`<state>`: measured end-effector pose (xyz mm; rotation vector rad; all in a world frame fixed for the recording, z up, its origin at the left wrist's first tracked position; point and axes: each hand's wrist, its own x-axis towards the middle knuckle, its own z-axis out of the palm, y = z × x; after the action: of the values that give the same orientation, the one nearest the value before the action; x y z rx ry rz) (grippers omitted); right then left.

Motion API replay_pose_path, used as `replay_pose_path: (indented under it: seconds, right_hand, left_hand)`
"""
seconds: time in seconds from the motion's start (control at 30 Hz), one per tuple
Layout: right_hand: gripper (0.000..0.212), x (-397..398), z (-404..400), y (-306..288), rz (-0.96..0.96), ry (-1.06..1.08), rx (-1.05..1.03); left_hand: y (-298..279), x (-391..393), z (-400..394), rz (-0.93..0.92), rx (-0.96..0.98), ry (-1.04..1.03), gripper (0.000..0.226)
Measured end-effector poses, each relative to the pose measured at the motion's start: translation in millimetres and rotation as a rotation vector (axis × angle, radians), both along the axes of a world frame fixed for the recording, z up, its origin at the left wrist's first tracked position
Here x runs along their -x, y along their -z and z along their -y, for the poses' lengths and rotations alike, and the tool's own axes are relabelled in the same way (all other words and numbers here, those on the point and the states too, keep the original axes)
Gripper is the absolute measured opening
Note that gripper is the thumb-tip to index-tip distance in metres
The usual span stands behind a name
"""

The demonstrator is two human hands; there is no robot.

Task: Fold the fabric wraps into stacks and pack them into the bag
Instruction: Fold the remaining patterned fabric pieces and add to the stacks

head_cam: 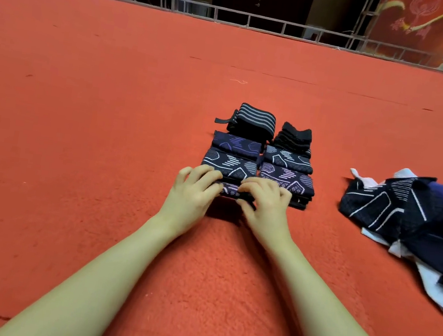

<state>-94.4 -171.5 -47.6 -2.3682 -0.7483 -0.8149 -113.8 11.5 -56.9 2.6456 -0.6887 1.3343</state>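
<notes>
Both hands, left hand (192, 189) and right hand (265, 201), fingers curled, grip a folded patterned wrap (230, 190) at the near end of the folded stacks (262, 156), mid red carpet (78, 117). Unfolded wraps (413, 222) heaped well apart, toward the carpet's right edge.

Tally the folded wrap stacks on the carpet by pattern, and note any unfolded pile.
Grey-striped black stack: 1
Plain black stack: 1
Navy patterned stacks, e.g.: 5, the nearest held by both hands
Unfolded pile: 1
Total: 8
</notes>
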Motion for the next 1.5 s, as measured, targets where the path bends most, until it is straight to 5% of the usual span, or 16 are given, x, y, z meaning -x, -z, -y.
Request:
replay_pose_path:
  seconds: [0.1, 0.2, 0.5, 0.77, 0.97, 1.2, 1.5]
  right_hand:
    - [0.027, 2.4, -1.6, 19.8, -0.134, -0.046, 0.111]
    - [0.040, 8.1, 1.0, 33.2, -0.273, 0.050, 0.203]
    - [0.040, 8.9, -5.7, 34.1, -0.464, 0.135, 0.281]
    - [0.048, 23.0, 6.9, 37.2, -0.399, 0.121, 0.128]
    - [0.034, 39.7, 60.7, 35.3, -0.378, 0.176, -0.045]
    - [0.047, 42.4, 145.3, 4.3, -0.166, 0.363, -0.188]
    - [0.030, -11.8, 234.2, -24.7, -0.036, 0.682, -0.014]
  left_hand:
    - [19.8, -0.3, -8.4, -0.189, -0.127, -0.026, 0.012]
    - [26.5, 11.9, -6.2, -0.387, -0.002, -0.082, 0.020]
    - [22.6, 13.3, -7.6, -0.567, -0.013, -0.175, 0.034]
    - [19.0, 34.0, 17.6, -0.577, 0.008, -0.238, 0.049]
    - [9.3, 39.7, 69.0, -0.571, 0.003, -0.137, 0.041]
    - [-18.8, 29.0, 166.8, -0.633, 0.082, 0.035, 0.047]
    - [-43.9, -28.4, 274.1, -0.649, 0.116, 0.082, 0.042]
